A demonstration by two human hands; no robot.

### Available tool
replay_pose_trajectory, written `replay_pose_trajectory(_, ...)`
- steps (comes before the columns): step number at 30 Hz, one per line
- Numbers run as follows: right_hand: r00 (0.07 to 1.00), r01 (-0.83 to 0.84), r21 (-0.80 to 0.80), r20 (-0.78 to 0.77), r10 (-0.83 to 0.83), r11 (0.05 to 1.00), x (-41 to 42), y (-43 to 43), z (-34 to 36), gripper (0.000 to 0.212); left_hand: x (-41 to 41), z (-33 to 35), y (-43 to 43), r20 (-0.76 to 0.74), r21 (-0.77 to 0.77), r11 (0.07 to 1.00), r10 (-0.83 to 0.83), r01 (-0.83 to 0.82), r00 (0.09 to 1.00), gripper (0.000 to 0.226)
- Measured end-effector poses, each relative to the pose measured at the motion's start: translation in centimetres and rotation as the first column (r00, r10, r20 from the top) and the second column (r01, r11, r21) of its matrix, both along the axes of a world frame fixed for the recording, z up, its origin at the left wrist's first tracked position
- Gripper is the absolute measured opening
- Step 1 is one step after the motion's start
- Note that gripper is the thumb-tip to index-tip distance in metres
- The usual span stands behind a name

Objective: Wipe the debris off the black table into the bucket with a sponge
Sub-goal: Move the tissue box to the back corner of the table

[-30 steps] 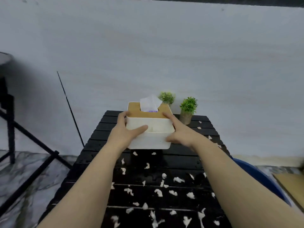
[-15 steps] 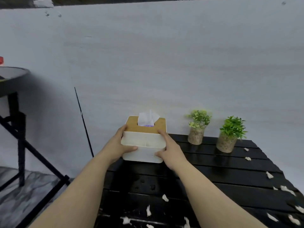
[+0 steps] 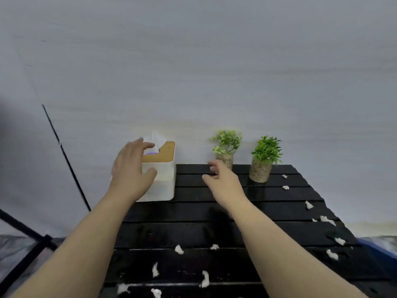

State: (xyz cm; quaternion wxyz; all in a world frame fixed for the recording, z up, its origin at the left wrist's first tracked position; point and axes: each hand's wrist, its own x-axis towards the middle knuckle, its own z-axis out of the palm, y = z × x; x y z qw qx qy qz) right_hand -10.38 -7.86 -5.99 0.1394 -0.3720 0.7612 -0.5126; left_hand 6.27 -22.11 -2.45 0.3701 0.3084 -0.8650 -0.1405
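The left hand (image 3: 129, 169) is spread open over the tissue box (image 3: 165, 186) at the table's (image 3: 182, 222) far left corner. The right hand (image 3: 223, 181) is held relaxed and empty. Debris (image 3: 179, 249) is scattered along the near and right edges.

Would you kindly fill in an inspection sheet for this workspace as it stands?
Surface: black slatted table, strewn with white debris.
Job's things: sponge not seen; blue edge at right, perhaps the bucket.
Clutter: tissue box at far left corner; two potted plants along the far edge.
Grips: left hand open at the box, contact unclear; right hand open, holding nothing.
Cables: thin black line by the wall, kind unclear.
Surroundings: pale wall; black frame at left.
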Motion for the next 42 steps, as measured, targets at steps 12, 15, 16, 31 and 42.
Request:
replay_pose_trajectory(12,0.922,0.382,-0.026,0.082,-0.379,0.924,-13.4,7.6,-1.7,0.072,-16.7,-4.6,5.4,-0.242,0.745,0.641,0.001,0.185,0.970,0.071)
replay_pose_trajectory(15,0.935,0.338,-0.041,0.124,-0.331,0.940,-15.0,6.9,-2.4,0.098,-18.4,-5.8,4.8,-0.237,0.767,0.612,-0.008,0.192,0.972,0.089)
replay_pose_trajectory(16,0.945,0.296,-0.057,0.163,-0.284,0.953,-15.4,6.6,-2.5,0.102,-18.9,-6.0,4.6,-0.239,0.767,0.608,-0.025,0.204,0.971,0.093)
replay_pose_trajectory(31,0.966,0.198,-0.146,0.195,-0.168,0.969,-15.7,3.5,-3.5,0.060,-19.5,-6.8,3.9,-0.187,0.636,0.759,-0.022,0.137,0.982,0.061)
replay_pose_trajectory(42,0.978,-0.101,-0.110,0.169,0.119,0.989,-9.4,-0.9,-2.2,0.066,-12.6,-7.1,4.1,-0.098,0.511,0.857,0.144,-0.074,0.985,0.059)
